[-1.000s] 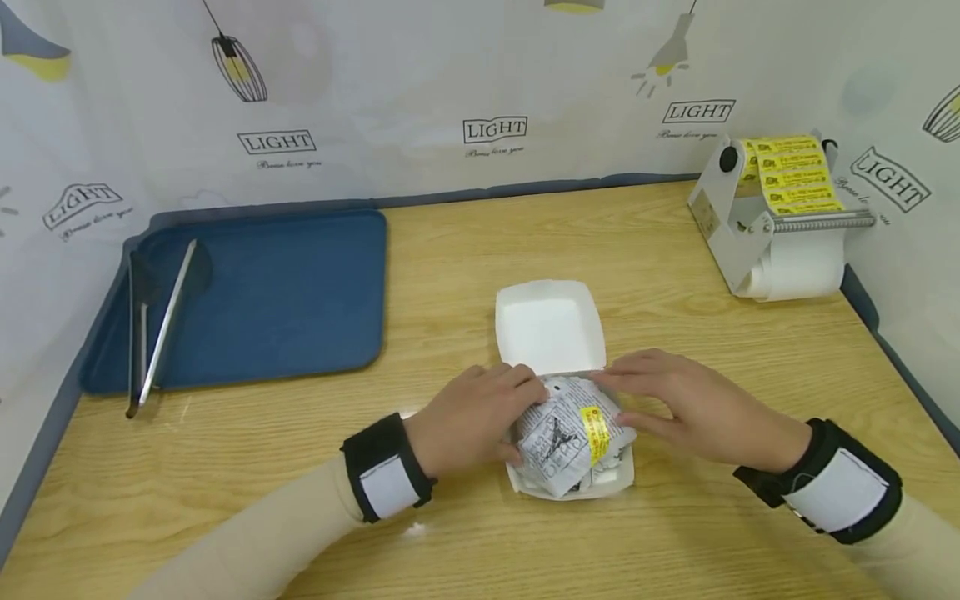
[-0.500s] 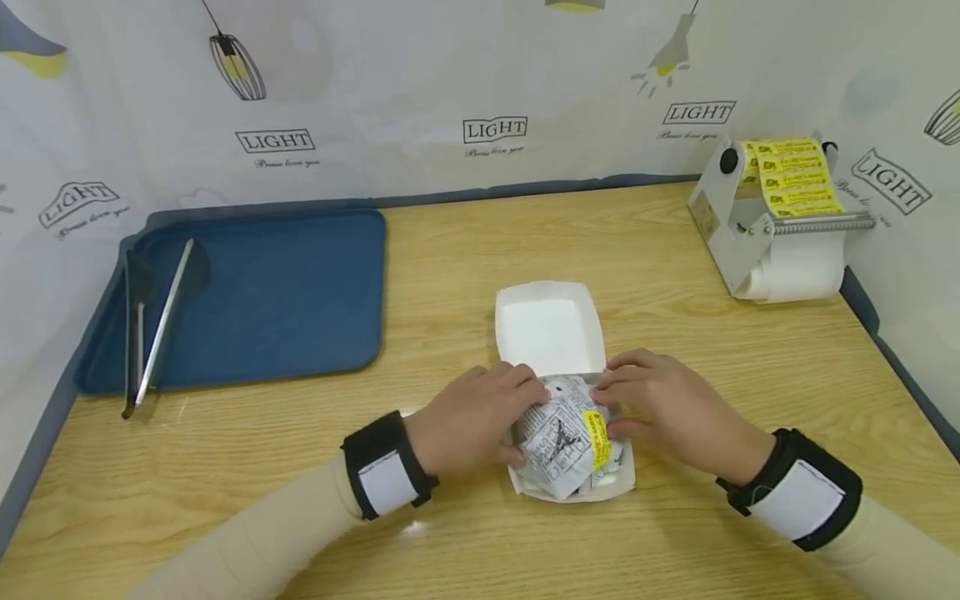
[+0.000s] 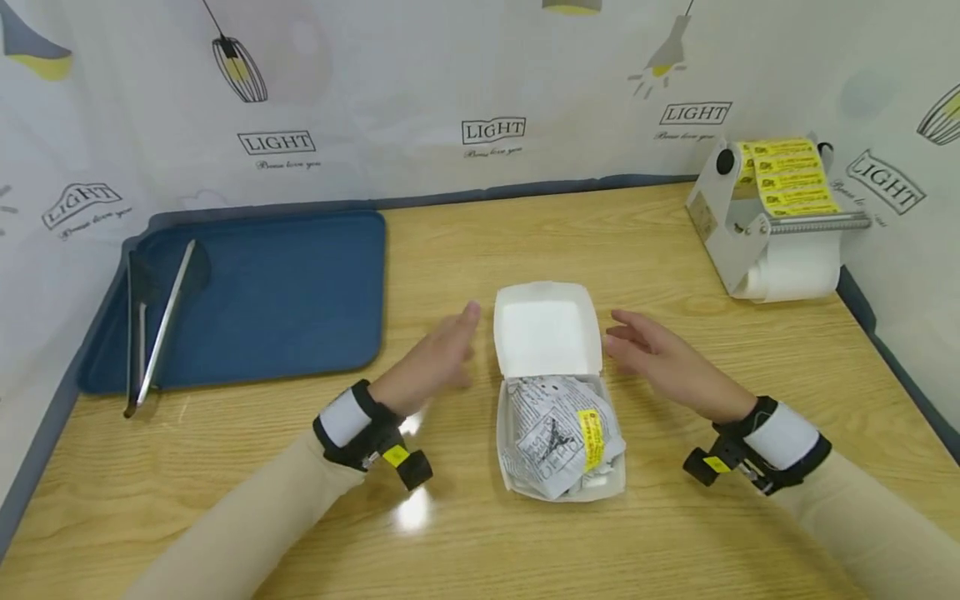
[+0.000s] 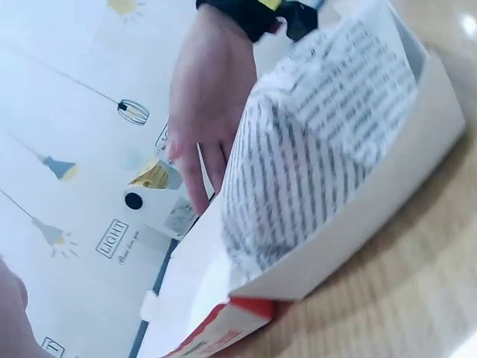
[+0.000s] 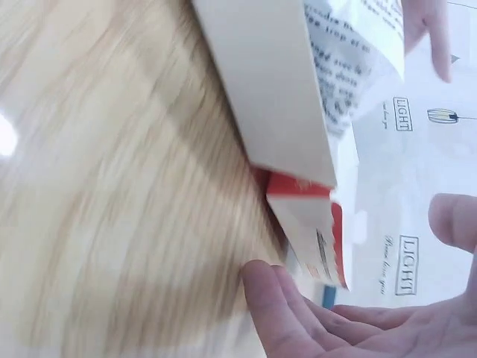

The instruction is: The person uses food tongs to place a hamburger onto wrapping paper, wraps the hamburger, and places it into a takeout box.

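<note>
A white clamshell takeaway box [image 3: 613, 485] stands on the wooden table with its lid [image 3: 548, 329] folded back. In its base sits a rounded bundle wrapped in newsprint-patterned paper [image 3: 546, 421], bearing a yellow sticker [image 3: 592, 439]. Left of the lid, apart from it, is my left hand [image 3: 433, 360], blurred, with its fingers extended. My right hand [image 3: 670, 364] is on the other side, fingers loosely bent close to the lid's right edge. The right wrist view shows a gap between its fingers [image 5: 272, 309] and the box. Neither hand holds anything.
A blue tray [image 3: 300, 292] lies at the left with metal tongs [image 3: 167, 325] across its left end. At the back right stands a label dispenser [image 3: 780, 221] with a roll of yellow stickers. A printed sheet [image 3: 420, 75] hangs behind the table.
Both hands have left the wrapped bundle and moved forward and outward, to either side of the lid. The bundle remains in the box base.
</note>
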Tool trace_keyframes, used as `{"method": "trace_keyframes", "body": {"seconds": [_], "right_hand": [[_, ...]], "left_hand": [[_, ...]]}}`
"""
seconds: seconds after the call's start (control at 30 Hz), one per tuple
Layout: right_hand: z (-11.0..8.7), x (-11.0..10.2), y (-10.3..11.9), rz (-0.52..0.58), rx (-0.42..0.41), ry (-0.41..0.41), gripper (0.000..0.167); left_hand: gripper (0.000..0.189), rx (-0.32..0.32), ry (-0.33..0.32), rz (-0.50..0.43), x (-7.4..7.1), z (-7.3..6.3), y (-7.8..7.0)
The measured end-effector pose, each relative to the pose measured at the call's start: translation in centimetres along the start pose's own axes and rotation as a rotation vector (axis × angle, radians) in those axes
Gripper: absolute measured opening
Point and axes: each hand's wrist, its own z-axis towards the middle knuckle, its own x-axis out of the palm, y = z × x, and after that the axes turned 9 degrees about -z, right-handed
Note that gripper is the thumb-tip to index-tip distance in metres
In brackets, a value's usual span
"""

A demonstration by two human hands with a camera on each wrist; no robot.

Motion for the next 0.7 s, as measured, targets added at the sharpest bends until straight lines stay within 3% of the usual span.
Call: {"method": "trace_keyframes", "body": {"seconds": [0.1,0.17,0.33,0.47,0.57,0.7], "right_hand": [[0.9,0.6,0.3,0.084,0.031,0.055,0.077],[1.1,0.8,0.6,0.110,0.014,0.064,0.075],[1.1,0.9,1.2,0.125,-0.091,0.020,0.068],[0.8,0.7,1.5,0.105,-0.138,-0.059,0.066],[0.5,0.4,1.7,0.100,-0.176,-0.109,0.065],[0.0,0.2,2.0,0.066,-0.287,-0.167,0.067]], "left_hand": [[0.078,-0.100,0.031,-0.123,0.3,0.6,0.1],[0.075,-0.095,0.058,-0.152,0.6,0.7,0.0],[0.067,0.053,0.122,-0.168,0.7,0.7,-0.1],[0.068,0.147,0.061,-0.143,0.4,0.1,-0.4],[0.067,0.213,0.026,-0.073,0.2,-0.5,-0.5],[0.062,0.315,0.018,0.041,0.2,-1.7,0.0]]}}
